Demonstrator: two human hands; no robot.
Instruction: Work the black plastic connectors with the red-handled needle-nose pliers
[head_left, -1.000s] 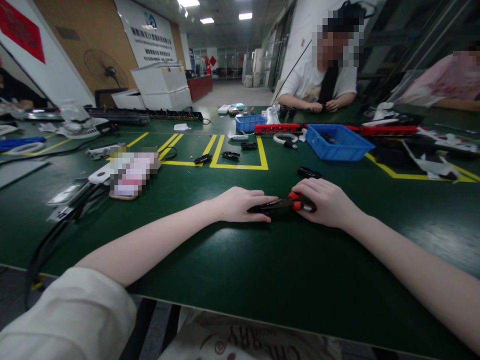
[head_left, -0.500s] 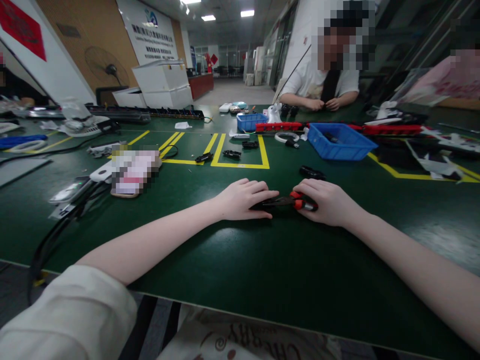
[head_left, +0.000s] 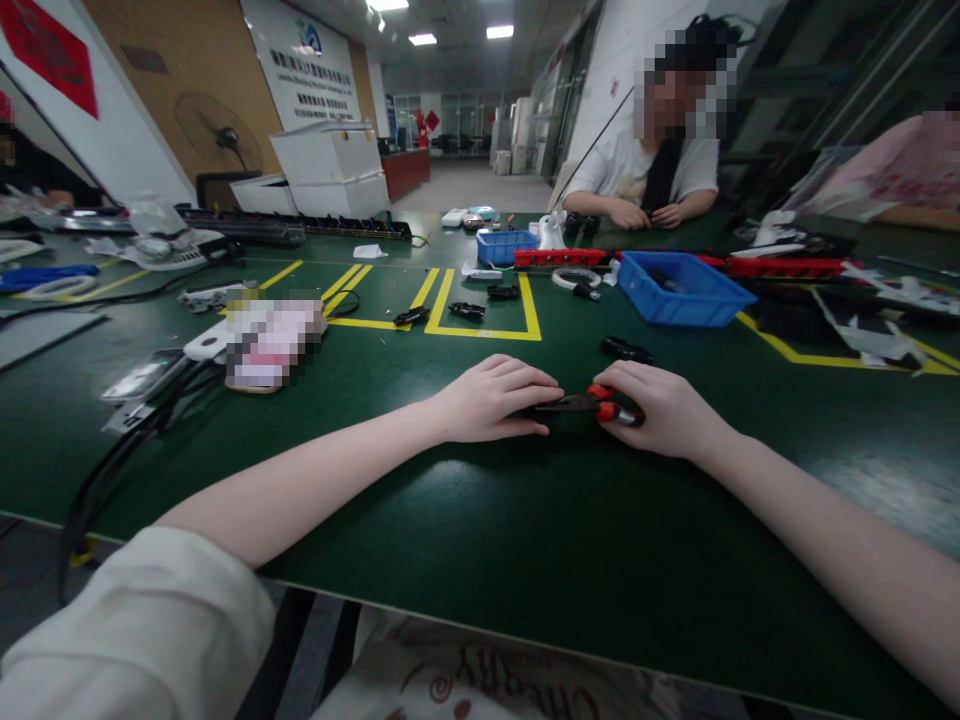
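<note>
Low over the green table [head_left: 465,530], my right hand [head_left: 660,408] is wrapped round the red handles of a pair of pliers [head_left: 576,403]. The pliers' dark jaws point left, toward my left hand [head_left: 499,398]. The fingers of my left hand are closed round a small black part [head_left: 529,411], mostly hidden, and the jaw tips meet it there. Just beyond my right hand lies a black piece [head_left: 627,348]. Small black parts [head_left: 466,310] rest in and beside a yellow taped rectangle [head_left: 484,333].
A blue bin [head_left: 682,290] stands beyond my right hand, with a smaller blue bin [head_left: 507,246] farther back. At left are a phone [head_left: 274,345], a white device [head_left: 206,343] and black cables [head_left: 112,465]. A person [head_left: 645,180] sits across the table.
The pliers and my right hand have shifted slightly right, showing more of the jaws. My left hand stays nearly in place. The camera view has moved a little.
</note>
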